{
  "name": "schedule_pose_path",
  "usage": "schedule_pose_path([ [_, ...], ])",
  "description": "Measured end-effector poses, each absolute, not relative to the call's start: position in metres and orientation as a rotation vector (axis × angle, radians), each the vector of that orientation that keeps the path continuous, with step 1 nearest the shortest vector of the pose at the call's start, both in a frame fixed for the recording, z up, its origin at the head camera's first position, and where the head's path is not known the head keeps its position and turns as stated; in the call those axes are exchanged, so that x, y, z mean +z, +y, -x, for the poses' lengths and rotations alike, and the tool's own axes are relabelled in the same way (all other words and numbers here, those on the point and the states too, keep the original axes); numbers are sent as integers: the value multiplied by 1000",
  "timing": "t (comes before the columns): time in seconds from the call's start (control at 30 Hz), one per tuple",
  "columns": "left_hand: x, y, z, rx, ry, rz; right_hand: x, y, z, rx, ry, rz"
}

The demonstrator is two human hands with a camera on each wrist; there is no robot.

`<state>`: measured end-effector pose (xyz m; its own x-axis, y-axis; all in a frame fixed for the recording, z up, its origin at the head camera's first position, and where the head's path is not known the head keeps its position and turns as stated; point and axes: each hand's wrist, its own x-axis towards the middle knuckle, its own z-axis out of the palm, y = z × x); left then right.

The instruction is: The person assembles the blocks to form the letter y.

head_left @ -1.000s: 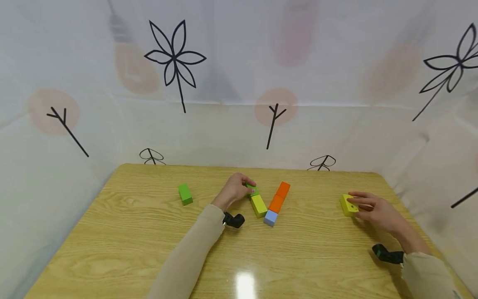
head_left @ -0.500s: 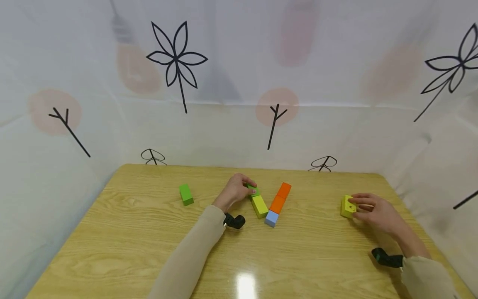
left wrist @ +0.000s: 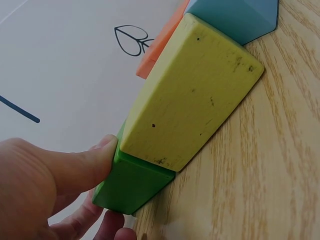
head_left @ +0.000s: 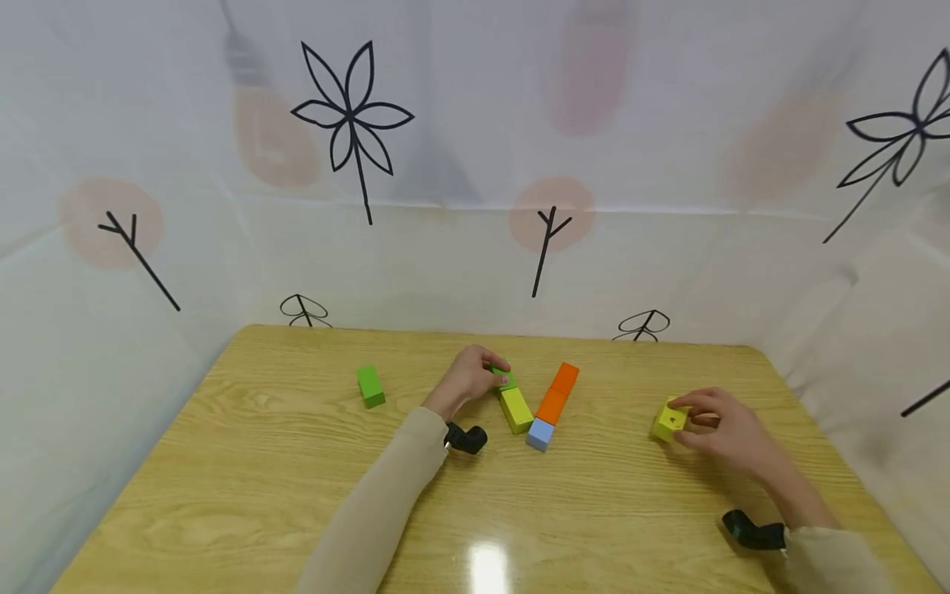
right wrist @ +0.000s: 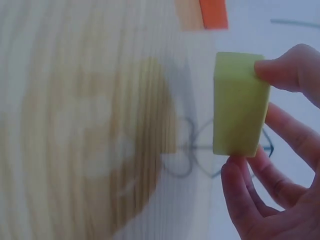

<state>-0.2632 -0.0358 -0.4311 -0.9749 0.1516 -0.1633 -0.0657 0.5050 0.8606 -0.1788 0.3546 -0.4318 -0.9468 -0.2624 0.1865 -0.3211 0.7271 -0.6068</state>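
Note:
My left hand [head_left: 469,373] grips a green block [left wrist: 132,184], thumb on one side and fingers on the other. That block lies end to end with a yellow block [head_left: 516,411] on the table. Beside the yellow block's near end is a light blue block [head_left: 540,435], from which two orange blocks [head_left: 552,406] run away in a slanted row. Over to the right, my right hand [head_left: 731,429] pinches another yellow block [right wrist: 239,107] between thumb and fingertips. In the right wrist view this block is held up off the wooden surface, with a shadow below.
A second green block [head_left: 371,388] stands alone on the left part of the wooden table [head_left: 223,478]. Behind the table's far edge hangs a pale cloth [head_left: 445,264] printed with plant drawings. Each wrist carries a small black camera [head_left: 466,439].
The right hand has moved left and a little nearer to the body, carrying the yellow block with it and tilting it. The left hand has stayed in place on the green block.

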Motion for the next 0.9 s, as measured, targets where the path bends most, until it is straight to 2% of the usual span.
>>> schedule_pose_path([
  [0.9, -427, -36, 261, 1461, 2516, -106, -429, 253, 148, 1173, -2801, -664],
])
